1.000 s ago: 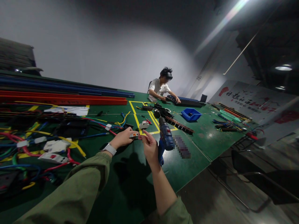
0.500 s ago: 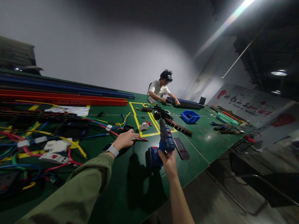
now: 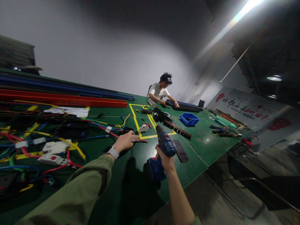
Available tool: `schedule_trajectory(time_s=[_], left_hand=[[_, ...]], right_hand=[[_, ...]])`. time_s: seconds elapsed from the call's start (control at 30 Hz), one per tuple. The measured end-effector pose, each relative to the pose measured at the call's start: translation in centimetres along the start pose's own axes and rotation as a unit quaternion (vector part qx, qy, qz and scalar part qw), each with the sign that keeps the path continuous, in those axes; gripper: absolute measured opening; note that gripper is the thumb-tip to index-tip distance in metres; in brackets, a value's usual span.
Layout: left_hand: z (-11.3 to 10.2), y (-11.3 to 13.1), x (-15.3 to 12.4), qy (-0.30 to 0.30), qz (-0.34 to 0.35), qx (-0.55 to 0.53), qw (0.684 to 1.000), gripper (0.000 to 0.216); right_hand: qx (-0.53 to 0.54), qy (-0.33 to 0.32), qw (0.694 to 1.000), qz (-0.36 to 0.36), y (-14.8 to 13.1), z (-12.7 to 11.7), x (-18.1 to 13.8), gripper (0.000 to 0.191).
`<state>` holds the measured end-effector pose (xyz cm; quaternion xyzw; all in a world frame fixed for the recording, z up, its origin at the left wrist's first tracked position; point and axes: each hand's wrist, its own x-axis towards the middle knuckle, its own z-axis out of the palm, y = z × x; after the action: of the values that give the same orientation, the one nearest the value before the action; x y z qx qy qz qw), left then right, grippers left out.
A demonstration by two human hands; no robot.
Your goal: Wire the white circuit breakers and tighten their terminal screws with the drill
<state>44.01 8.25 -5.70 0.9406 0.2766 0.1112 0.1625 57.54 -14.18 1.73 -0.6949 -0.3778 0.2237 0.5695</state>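
My right hand (image 3: 166, 160) is wrapped round the handle of a blue cordless drill (image 3: 167, 143), its chuck pointing away from me and its battery low on the left. My left hand (image 3: 124, 141), with a watch on the wrist, is closed on a small white-and-orange wire connector (image 3: 135, 139). A red wire (image 3: 143, 141) with a bare-looking end sticks out of that connector to the right. Just beyond lies a white circuit breaker (image 3: 143, 127) inside a yellow tape outline (image 3: 147, 136). To the drill's right lies a phone (image 3: 180, 151).
Tangled coloured wires with breakers (image 3: 52, 158) cover the table's left side. Orange channel strips (image 3: 63, 99) and blue ones lie behind. A blue bin (image 3: 189, 118) and a dark terminal strip (image 3: 178, 129) lie ahead. A person (image 3: 160, 90) works across the green table (image 3: 199, 143).
The drill has tipped and shifted slightly left and down in my right hand, its chuck now lower. My left hand stays almost in place with the connector.
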Motion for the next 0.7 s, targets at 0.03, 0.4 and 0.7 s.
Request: schedule_trajectory(time_s=[0.03,0.4,0.7], left_hand=[[0.0,-0.1,0.0,-0.001,0.004,-0.002,1.0,0.054],[1.1,-0.7,0.6,-0.002,-0.006,-0.02,1.0,0.056],[0.8,-0.3,0.5,-0.012,-0.003,0.008,1.0,0.054]], right_hand=[[-0.008,0.0,1.0,0.015,-0.3,0.0,-0.7,0.033],[-0.06,-0.145,0.977,0.144,-3.0,-0.7,-3.9,0.018],[-0.045,-0.155,0.978,0.131,-2.8,-0.1,-3.5,0.014]])
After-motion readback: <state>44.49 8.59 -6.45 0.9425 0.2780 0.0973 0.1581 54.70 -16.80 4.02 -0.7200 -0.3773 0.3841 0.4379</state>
